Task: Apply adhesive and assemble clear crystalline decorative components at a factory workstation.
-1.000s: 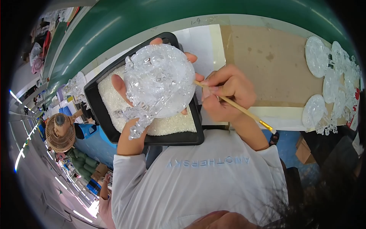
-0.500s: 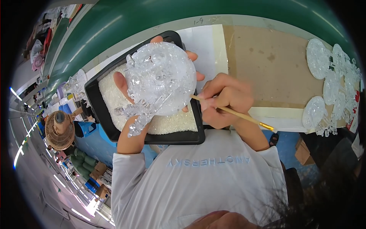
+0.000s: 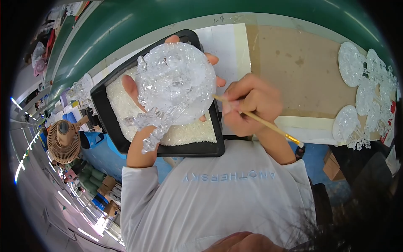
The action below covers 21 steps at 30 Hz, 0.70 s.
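Observation:
My left hand (image 3: 131, 87) supports a clear, glittery ornament (image 3: 178, 80) from beneath, its fingers wrapped round the edge. The ornament has a round disc base with raised clear shapes and a bumpy part jutting toward me. Between the fingers of my right hand (image 3: 252, 105) is a thin wooden paintbrush (image 3: 268, 124). The brush's bare wooden end points at the disc's right rim, and its ferrule and bristles point toward me. Whether that end touches the disc I cannot tell. Below the ornament lies a black tray (image 3: 184, 150) holding white, glassy granules (image 3: 121, 101).
Several similar clear ornaments (image 3: 351, 65) stand at the right end of the table, on brown board (image 3: 302, 71). More clear pieces (image 3: 82, 90) are at the left. White paper (image 3: 222, 46) lies beside the tray. A brown fan (image 3: 64, 142) stands to the left.
My right hand has shifted slightly, and the brush's wooden end now sits a little farther up the disc's right rim. My left hand still holds the ornament over the tray.

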Each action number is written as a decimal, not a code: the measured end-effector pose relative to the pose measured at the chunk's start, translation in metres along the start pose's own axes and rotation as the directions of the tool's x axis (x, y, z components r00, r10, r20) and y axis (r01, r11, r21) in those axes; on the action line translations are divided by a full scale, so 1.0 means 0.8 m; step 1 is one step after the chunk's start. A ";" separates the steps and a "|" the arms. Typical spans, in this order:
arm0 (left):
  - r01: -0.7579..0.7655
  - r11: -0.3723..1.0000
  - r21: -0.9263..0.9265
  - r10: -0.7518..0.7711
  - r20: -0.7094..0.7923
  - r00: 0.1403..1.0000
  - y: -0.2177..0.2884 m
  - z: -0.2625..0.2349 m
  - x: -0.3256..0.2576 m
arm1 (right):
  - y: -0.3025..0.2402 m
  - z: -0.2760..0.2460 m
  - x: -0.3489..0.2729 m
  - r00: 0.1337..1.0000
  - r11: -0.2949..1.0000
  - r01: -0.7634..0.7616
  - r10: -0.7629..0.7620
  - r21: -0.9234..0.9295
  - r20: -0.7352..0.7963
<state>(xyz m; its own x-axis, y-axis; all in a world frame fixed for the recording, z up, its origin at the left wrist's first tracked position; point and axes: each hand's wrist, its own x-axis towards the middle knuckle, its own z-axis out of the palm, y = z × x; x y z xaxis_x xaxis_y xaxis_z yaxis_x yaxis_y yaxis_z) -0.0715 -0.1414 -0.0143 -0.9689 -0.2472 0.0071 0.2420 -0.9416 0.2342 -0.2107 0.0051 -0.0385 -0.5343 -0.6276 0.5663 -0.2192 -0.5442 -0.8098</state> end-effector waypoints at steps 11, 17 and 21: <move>-0.005 1.000 0.031 0.007 -0.048 0.999 0.000 0.006 -0.003 | 0.001 -0.003 -0.006 0.995 0.998 -0.015 0.009 0.061 0.101; 0.075 0.997 0.012 -0.075 0.038 0.996 0.010 0.002 0.002 | 0.002 -0.002 -0.005 0.999 0.999 -0.033 0.033 -0.011 0.017; 0.064 0.998 -0.022 -0.063 0.034 0.997 0.011 0.001 0.002 | 0.002 0.001 -0.003 0.998 1.000 -0.018 0.017 0.020 0.058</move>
<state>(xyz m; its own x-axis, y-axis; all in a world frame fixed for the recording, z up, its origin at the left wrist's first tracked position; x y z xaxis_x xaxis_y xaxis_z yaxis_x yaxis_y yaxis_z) -0.0708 -0.1498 -0.0112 -0.9834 -0.1795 0.0257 0.1808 -0.9602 0.2129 -0.2091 0.0056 -0.0413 -0.4898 -0.6677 0.5605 -0.1929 -0.5440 -0.8166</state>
